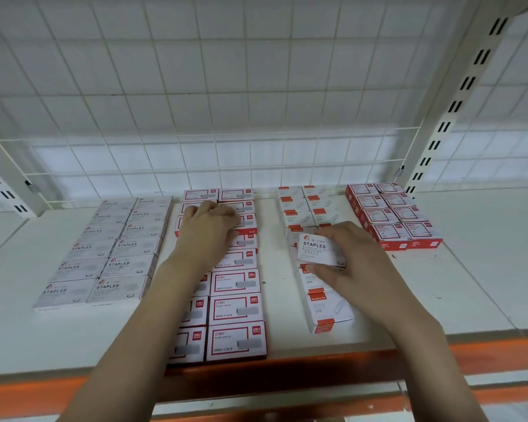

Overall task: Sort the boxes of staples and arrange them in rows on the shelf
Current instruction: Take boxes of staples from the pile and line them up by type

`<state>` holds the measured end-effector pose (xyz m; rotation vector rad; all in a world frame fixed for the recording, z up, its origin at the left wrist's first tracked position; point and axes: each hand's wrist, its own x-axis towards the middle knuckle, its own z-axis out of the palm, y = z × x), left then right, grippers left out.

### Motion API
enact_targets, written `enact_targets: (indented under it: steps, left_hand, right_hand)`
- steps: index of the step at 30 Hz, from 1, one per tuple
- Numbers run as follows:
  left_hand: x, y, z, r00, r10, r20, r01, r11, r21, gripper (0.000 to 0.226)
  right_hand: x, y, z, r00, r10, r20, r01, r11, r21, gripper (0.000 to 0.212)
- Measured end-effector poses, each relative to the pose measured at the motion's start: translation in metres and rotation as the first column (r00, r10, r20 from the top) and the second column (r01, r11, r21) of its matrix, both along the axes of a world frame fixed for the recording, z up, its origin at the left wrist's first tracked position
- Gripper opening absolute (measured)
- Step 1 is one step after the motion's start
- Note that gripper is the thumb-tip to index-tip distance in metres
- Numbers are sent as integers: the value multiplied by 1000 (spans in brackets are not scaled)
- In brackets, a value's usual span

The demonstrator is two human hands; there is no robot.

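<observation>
Gripping STAPLES box [319, 250], right hand [352, 263], white shelf [470, 287]

Place: shop or stockroom, stationery section.
Shelving: white metal shelf [287, 336] with orange front edge [485, 350], slotted uprights [457, 102] for adjustable brackets.
Back panel: white wire grid [226, 153], retail-rack type.
Stock: many identical small boxes of staples [237, 309] laid out in rows by brand, like goods on display.
Overhead: underside of a second wire shelf [195, 56].
</observation>
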<state>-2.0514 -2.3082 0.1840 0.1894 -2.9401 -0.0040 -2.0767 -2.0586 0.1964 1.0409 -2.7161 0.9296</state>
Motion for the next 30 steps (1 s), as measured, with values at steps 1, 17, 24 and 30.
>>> enact_targets:
  steps: [1, 17, 24, 30]
  left_hand:
    - [0, 0, 1, 1000, -1, 7, 1, 1000, 3, 35]
    - [7, -5, 9, 998, -42, 37, 39, 996, 78, 44]
    - [77, -42, 26, 995, -10, -100, 24, 989, 144, 37]
    - [156, -103, 10, 969, 82, -234, -27, 973, 228, 31]
  right_hand:
    - [-1, 0, 0, 1000, 5, 2, -5, 1000, -1, 51]
    - [6, -19, -2, 999, 47, 2, -47, 998, 30, 50]
    - [40, -68, 1, 999, 37, -11, -37, 999, 14, 46]
    - [82, -137, 4, 993, 104, -52, -100, 993, 66, 50]
